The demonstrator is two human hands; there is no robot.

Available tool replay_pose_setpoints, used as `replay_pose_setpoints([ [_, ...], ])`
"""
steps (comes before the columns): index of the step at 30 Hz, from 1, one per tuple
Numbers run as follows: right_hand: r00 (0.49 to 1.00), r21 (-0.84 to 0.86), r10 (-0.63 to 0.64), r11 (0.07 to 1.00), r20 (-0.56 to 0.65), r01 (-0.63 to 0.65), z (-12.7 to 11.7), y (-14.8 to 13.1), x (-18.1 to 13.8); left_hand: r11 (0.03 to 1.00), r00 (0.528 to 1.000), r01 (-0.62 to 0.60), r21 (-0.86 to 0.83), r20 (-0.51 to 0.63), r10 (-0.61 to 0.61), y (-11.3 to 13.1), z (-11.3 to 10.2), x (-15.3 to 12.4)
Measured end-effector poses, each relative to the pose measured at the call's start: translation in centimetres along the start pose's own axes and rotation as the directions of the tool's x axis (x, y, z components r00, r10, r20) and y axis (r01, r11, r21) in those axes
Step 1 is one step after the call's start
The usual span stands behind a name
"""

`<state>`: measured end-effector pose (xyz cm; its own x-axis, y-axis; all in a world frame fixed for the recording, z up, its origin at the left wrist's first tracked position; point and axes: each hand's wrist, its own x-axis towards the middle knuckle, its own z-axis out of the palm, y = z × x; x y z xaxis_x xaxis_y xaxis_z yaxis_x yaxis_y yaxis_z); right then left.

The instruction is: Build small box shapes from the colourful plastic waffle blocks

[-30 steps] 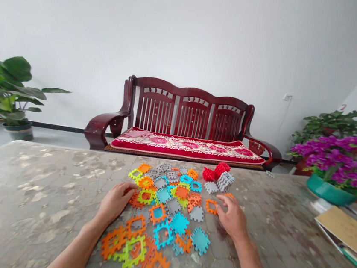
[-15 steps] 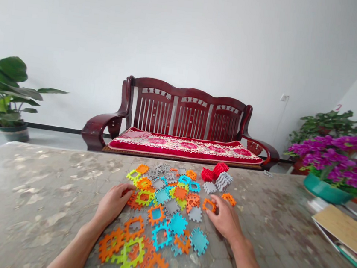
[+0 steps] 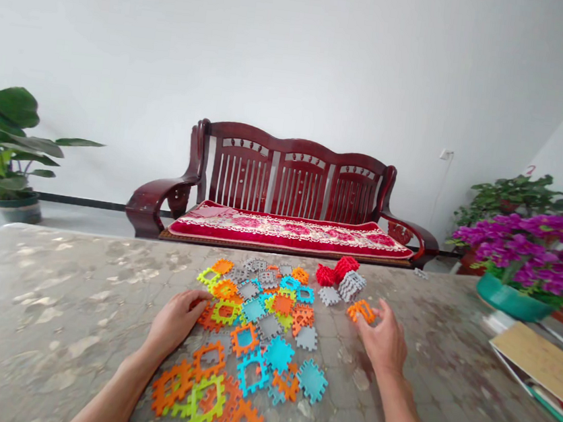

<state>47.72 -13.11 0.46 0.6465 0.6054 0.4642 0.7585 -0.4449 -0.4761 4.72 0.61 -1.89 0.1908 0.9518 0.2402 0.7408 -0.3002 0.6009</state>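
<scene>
My right hand (image 3: 385, 338) pinches an orange interlocking tile (image 3: 361, 311) with a notched edge. It is at the right of the pile, where another orange tile lay before, so there may be two together. My left hand (image 3: 178, 319) rests on the table at the pile's left edge, thumb and forefinger slightly apart, beside an orange tile (image 3: 209, 319). Between my hands many flat notched tiles overlap: a blue one (image 3: 279, 353), a lime-green frame (image 3: 207, 400), a grey one (image 3: 269, 327) and more orange ones.
Behind my right hand sit red tiles (image 3: 347, 268) and a stack of grey tiles (image 3: 353, 285). A teal pot (image 3: 513, 298) of purple flowers and a brown-covered stack of papers (image 3: 544, 359) stand at the table's right. A wooden bench (image 3: 300, 179) is beyond the table.
My right hand has moved right with the orange tile, away from the pile to the spot of the other orange tile. My left hand stays where it was.
</scene>
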Motion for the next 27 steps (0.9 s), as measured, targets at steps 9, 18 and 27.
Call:
replay_pose_setpoints([
  [9, 0.985, -0.134, 0.149, 0.981, 0.087, -0.137, 0.0, -1.0, 0.7, 1.000, 1.000, 0.005, -0.006, 0.012, -0.005, 0.1, -0.1, 0.0],
  [18, 0.981, -0.239, 0.131, 0.966, 0.142, -0.095, 0.5, -0.9, 0.6, 1.000, 1.000, 0.017, 0.004, 0.014, -0.017, 0.1, -0.1, -0.1],
  [27, 0.991, -0.232, 0.028, 0.973, 0.133, 0.004, 1.1, -0.1, 0.4, 1.000, 1.000, 0.020, -0.001, 0.011, -0.020, 0.6, -0.4, -0.2],
])
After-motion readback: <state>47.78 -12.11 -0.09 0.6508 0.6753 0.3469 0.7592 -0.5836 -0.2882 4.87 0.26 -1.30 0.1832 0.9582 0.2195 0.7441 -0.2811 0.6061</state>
